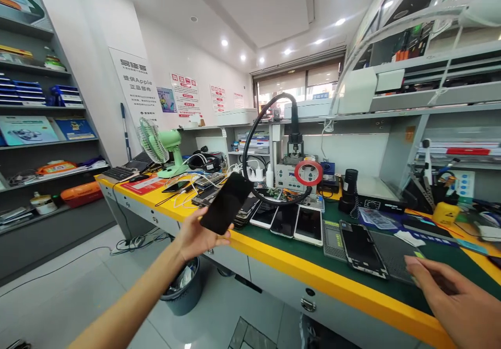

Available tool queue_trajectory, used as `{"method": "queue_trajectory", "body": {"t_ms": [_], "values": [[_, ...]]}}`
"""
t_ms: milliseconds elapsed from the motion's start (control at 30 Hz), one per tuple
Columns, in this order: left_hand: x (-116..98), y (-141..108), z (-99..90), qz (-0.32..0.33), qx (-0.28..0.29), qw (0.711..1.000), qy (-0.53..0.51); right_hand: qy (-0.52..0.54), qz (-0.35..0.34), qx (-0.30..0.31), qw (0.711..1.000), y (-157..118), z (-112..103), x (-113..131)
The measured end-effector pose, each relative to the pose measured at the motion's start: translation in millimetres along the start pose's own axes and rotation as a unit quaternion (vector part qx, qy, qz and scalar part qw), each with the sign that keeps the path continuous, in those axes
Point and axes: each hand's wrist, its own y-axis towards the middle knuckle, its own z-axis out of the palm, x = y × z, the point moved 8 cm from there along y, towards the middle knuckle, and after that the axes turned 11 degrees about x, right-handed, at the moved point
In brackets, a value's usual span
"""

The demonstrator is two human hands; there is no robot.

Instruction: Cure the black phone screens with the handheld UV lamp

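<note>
My left hand (198,239) holds a black phone (227,204), dark glass face up, tilted above the front edge of the bench. At the lower right, my right hand (450,291) hovers by the dark mat, its thumb and fingers brought together; whether something small is pinched there cannot be made out. Just left of it lies an opened phone part (362,249) on a grey perforated pad (395,255). Three phones with white or dark frames, one of them a white phone (309,225), lie side by side in the middle of the bench.
The yellow-edged bench (282,265) runs across the view. On it stand a green fan (170,148), a black hose (247,145), a red tape ring (308,172), a black cylinder (349,190) and a pen holder (442,190). A bin (186,297) stands below.
</note>
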Motion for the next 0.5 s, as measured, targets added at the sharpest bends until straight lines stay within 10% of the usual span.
{"method": "queue_trajectory", "body": {"t_ms": [267,500], "values": [[126.7,103.9,149.7,-0.070,0.259,0.935,-0.231,0.304,-0.049,0.243,0.920,-37.3,25.0,133.0],[164.0,142.1,214.0,-0.107,0.319,0.917,-0.214,0.374,-0.075,0.264,0.886,-34.3,17.6,155.9]]}}
